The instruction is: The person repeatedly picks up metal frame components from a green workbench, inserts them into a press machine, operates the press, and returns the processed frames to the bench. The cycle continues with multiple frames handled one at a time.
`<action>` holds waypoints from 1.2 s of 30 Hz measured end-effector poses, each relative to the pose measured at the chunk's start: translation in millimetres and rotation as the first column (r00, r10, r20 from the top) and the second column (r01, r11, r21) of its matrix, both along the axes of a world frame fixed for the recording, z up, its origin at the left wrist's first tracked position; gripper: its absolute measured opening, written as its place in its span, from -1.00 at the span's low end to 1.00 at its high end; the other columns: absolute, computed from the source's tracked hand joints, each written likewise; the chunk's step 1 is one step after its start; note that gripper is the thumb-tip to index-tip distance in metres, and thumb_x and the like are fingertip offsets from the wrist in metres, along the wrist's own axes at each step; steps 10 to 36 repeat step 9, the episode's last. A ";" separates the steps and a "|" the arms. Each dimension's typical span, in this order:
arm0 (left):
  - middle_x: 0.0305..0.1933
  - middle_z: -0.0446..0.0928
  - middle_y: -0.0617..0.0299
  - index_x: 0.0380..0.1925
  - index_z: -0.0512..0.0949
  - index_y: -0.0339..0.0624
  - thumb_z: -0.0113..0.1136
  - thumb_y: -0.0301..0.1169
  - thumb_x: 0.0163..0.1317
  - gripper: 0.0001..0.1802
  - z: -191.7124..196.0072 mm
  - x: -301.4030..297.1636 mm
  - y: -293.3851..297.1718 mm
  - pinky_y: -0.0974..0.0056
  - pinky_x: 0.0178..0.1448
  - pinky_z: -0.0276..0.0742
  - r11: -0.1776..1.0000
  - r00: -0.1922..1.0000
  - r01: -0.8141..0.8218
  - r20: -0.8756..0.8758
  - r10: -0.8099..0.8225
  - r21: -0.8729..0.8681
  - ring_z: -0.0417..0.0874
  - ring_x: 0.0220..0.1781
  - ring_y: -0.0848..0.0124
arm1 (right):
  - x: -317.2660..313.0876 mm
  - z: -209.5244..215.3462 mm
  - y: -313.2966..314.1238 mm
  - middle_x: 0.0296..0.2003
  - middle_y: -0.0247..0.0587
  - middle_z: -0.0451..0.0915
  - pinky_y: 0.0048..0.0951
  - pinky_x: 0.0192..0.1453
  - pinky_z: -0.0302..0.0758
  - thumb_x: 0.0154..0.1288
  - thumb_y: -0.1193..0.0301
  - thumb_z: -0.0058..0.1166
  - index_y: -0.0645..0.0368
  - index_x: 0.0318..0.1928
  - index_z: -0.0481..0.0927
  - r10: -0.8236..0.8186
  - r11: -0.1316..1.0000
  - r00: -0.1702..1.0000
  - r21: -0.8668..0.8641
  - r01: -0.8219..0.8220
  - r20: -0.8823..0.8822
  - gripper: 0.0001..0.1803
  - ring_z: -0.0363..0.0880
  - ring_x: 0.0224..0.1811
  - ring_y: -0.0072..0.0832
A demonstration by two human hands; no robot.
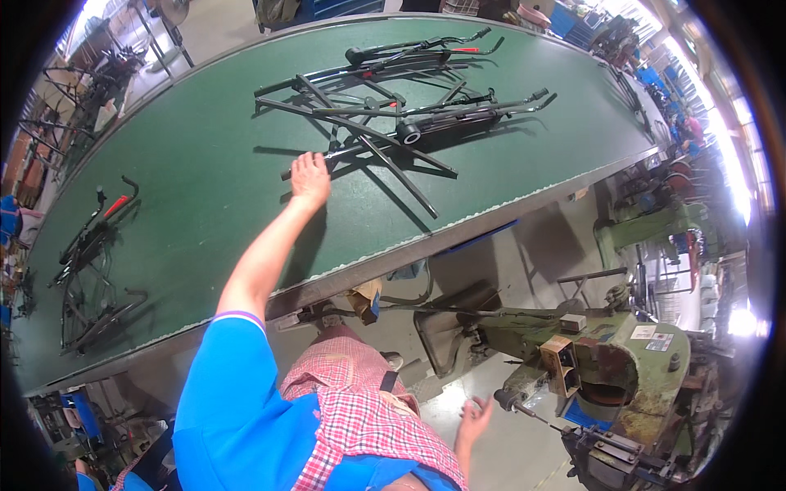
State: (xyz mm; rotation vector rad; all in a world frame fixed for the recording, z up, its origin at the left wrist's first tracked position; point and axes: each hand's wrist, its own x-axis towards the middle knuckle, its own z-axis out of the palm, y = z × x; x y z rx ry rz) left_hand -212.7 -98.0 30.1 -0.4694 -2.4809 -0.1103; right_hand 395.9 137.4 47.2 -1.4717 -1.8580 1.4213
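Observation:
My left hand (310,175) reaches out over the green tabletop (205,188). Its fingers close over the end of a black metal tube, part of a black tubular frame (372,135) with crossed legs and a round black hub. Beyond it lies a second black frame (393,57) of the same sort, with a red mark near its bent end; the two overlap in places. Low beside my body, my right hand (473,419) hangs with fingers apart and nothing in it, near an old green machine (606,360).
Another folded black frame (90,262) with a red part lies on the table's left. The table's near edge (442,241) runs between me and the frames. At my right, the machine carries a small wooden box (560,366). More machinery (655,225) stands farther right.

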 end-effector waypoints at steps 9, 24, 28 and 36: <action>-0.29 0.61 -0.14 -0.31 0.55 -0.20 0.11 -0.28 0.06 -0.74 75.5 8.1 -48.2 0.00 -0.07 0.56 0.949 0.605 0.314 0.765 -0.222 0.028 0.65 -0.21 -0.05 | -260.6 81.6 -25.2 -0.14 -0.22 0.54 -0.48 -0.20 0.51 0.19 0.55 0.11 0.19 0.21 0.41 0.684 0.574 0.725 0.552 -0.605 0.085 -0.47 0.52 -0.34 -0.50; -0.29 0.61 -0.14 -0.31 0.55 -0.20 0.11 -0.28 0.06 -0.74 75.5 8.1 -48.2 0.00 -0.07 0.56 0.949 0.605 0.314 0.765 -0.222 0.028 0.65 -0.21 -0.05 | -260.6 81.6 -25.2 -0.14 -0.22 0.54 -0.48 -0.20 0.51 0.19 0.55 0.11 0.19 0.21 0.41 0.684 0.574 0.725 0.552 -0.605 0.085 -0.47 0.52 -0.34 -0.50; -0.29 0.61 -0.14 -0.31 0.55 -0.20 0.11 -0.28 0.06 -0.74 75.5 8.1 -48.2 0.00 -0.07 0.56 0.949 0.605 0.314 0.765 -0.222 0.028 0.65 -0.21 -0.05 | -260.6 81.6 -25.2 -0.14 -0.22 0.54 -0.48 -0.20 0.51 0.19 0.55 0.11 0.19 0.21 0.41 0.684 0.574 0.725 0.552 -0.605 0.085 -0.47 0.52 -0.34 -0.50; -0.29 0.61 -0.14 -0.31 0.55 -0.20 0.11 -0.28 0.06 -0.74 75.5 8.1 -48.2 0.00 -0.07 0.56 0.949 0.605 0.314 0.765 -0.222 0.028 0.65 -0.21 -0.05 | -260.6 81.6 -25.2 -0.14 -0.22 0.54 -0.48 -0.20 0.51 0.19 0.55 0.11 0.19 0.21 0.41 0.684 0.574 0.725 0.552 -0.605 0.085 -0.47 0.52 -0.34 -0.50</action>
